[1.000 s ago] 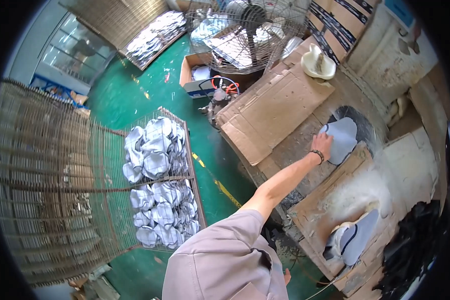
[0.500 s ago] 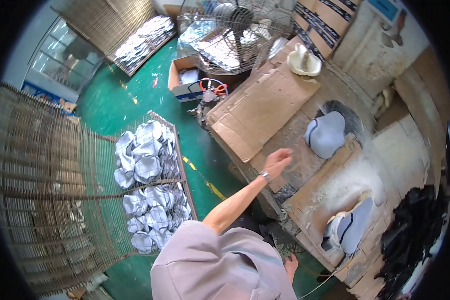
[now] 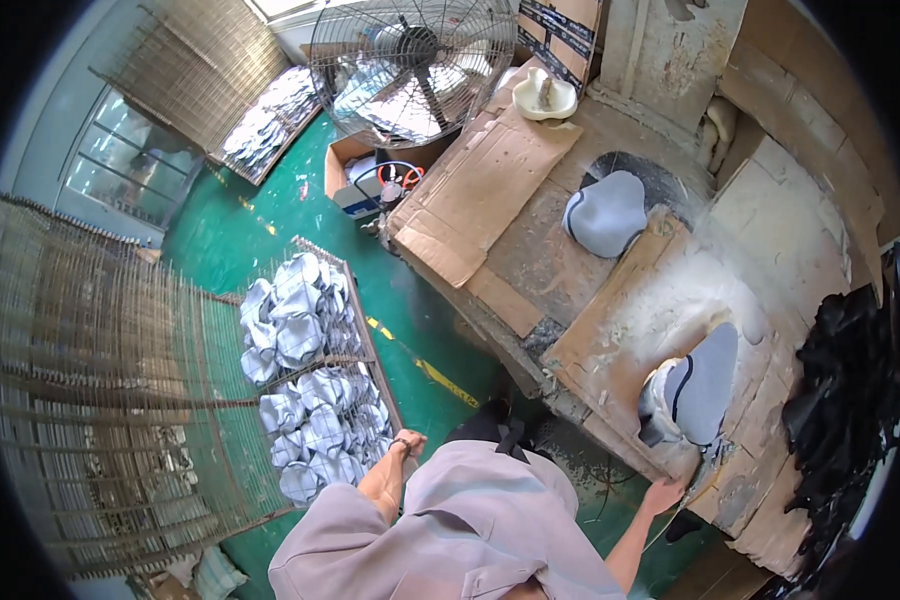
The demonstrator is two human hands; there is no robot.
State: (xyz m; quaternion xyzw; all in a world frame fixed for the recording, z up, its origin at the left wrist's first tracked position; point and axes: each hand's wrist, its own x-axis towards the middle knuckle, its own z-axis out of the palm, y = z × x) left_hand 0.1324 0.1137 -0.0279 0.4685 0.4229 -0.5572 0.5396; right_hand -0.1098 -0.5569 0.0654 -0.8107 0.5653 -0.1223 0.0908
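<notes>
Left fingers (image 3: 419, 438) curl beside a rack (image 3: 372, 350) of grey pieces (image 3: 298, 320); whether they or right fingers (image 3: 672, 487) grip anything, I cannot tell.

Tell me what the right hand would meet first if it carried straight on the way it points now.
Most likely the near edge of the worktable, just ahead of the right hand. Depth is unclear, so it might pass beneath; above the edge, the grey piece comes next.

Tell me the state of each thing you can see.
Left hand, curled, beside the rack
Right hand, at the bench edge, grip unclear
Rack, loaded with grey pieces
Far grey piece, lying on the bench
Near grey piece, tilted
Cardboard sheet, flat
Carton, open
Black material, heaped
</notes>
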